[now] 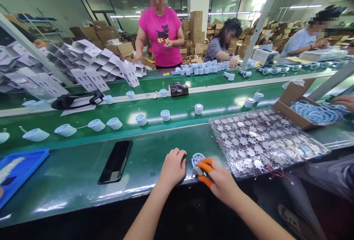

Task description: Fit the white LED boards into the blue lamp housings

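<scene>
A small light-blue round housing (197, 160) with a spoked face sits on the green bench between my two hands. My left hand (174, 166) rests on the bench just left of it, fingers curled and thumb toward the housing. A dark bit shows by that thumb, but what the fingers hold is hidden. Orange finger covers are on the thumb and finger of my right hand (218, 177). Pinched between them, at the near side of the housing, is a small silvery round part (199, 172), partly covered by the fingers.
Right of my hands lies a clear tray (249, 136) of silvery discs with red wires. A black phone (115, 161) and a blue tray (24, 170) are to the left. Beyond runs a belt (182, 125) with several blue housings. A box (295, 110) holds blue rings. Co-workers sit and stand across.
</scene>
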A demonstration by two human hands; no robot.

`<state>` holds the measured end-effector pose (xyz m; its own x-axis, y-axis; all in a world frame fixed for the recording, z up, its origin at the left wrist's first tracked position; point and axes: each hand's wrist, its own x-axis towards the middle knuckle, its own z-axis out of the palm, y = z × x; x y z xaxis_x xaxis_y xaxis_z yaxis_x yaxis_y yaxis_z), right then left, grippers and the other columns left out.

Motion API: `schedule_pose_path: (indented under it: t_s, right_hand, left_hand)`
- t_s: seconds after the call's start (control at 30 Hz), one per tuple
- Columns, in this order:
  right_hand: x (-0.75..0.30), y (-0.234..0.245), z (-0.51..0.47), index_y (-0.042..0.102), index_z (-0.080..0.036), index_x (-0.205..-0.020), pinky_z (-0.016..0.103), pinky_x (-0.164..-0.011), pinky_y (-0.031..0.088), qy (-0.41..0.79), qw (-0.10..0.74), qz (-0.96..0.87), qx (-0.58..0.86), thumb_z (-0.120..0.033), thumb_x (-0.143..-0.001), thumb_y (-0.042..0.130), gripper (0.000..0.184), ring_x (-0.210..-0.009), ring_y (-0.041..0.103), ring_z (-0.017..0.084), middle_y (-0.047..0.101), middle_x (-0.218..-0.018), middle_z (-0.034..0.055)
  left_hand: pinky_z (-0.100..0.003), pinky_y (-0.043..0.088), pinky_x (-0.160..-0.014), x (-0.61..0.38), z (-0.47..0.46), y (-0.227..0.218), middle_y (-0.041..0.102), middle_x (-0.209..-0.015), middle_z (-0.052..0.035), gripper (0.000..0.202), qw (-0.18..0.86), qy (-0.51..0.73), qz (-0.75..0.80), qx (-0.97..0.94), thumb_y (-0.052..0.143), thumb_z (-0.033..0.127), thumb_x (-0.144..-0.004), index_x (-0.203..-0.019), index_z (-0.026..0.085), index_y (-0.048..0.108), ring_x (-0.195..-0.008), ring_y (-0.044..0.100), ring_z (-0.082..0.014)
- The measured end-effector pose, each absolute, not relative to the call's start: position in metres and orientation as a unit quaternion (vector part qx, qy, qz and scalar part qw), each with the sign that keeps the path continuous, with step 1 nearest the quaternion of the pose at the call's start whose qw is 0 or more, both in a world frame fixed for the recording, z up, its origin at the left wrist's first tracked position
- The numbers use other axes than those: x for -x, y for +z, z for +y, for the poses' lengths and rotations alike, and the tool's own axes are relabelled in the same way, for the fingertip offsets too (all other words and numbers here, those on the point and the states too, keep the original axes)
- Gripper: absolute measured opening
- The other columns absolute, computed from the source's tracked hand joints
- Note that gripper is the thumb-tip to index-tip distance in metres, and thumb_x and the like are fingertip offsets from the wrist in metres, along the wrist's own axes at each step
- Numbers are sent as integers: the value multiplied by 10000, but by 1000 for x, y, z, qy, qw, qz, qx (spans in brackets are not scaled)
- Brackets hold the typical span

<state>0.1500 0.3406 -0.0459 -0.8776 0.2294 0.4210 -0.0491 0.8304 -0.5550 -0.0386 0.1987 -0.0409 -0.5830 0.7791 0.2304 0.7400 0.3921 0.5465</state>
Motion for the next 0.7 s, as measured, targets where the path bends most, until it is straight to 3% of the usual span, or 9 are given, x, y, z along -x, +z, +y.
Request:
schedule_pose_path:
  t_s: [0.1,0.2,0.3,0.4,0.53,0.6,0.7]
  right_hand:
    - [-151,-35,348,565,-255,-1352,374,-973,582,325,251,-911,45,-210,-967,578,388,-1204,639,245,586,-1287,124]
    - [-149,-21,350,563,-258,-1352,418,-1004,556,337,274,-899,61,-222,-970,586,385,-1188,624,246,571,-1259,124]
    - [-145,-8,349,560,-265,-1353,374,-929,581,372,276,-885,58,-229,-976,583,379,-1063,661,211,603,-1192,104]
    - [-143,1,351,605,-269,-1298,350,-898,586,392,253,-883,55,-254,-962,613,337,-1003,679,202,654,-1109,76]
    - [-139,2,359,717,-275,-1069,336,-821,597,351,211,-909,82,-280,-917,666,161,-920,705,204,719,-1014,50]
    - [-135,-2,361,732,-271,-1004,336,-786,599,319,196,-921,106,-281,-890,688,122,-896,710,212,731,-996,49]
    - [-128,-9,361,737,-265,-978,360,-806,594,288,178,-931,137,-281,-868,702,116,-915,711,232,731,-992,54]
  left_hand:
    - [-399,508,-838,30,195,-11,662,-1031,-98,212,55,400,820,-406,550,239,-918,-1063,197,700,-842,598,-203]
    - [-287,494,-598,16,190,12,696,-1095,-90,383,302,496,736,-349,622,348,-904,-1260,208,634,-575,541,-98]
    - [-222,390,-443,7,189,15,733,-936,-85,384,467,525,647,-296,683,393,-855,-1151,149,682,-440,503,-65]
    - [-245,452,-504,11,191,5,703,-758,-53,254,380,549,681,-300,651,379,-882,-939,150,744,-508,568,-110]
    - [-317,525,-756,25,198,-12,704,-838,-63,198,135,504,741,-423,598,293,-928,-877,212,771,-790,643,-180]
    - [-307,515,-745,28,203,-20,679,-818,-59,189,99,480,746,-451,590,268,-924,-921,209,769,-781,623,-176]
    - [-267,477,-645,27,211,-32,601,-734,-22,226,125,455,772,-425,596,249,-896,-1037,197,764,-670,560,-148]
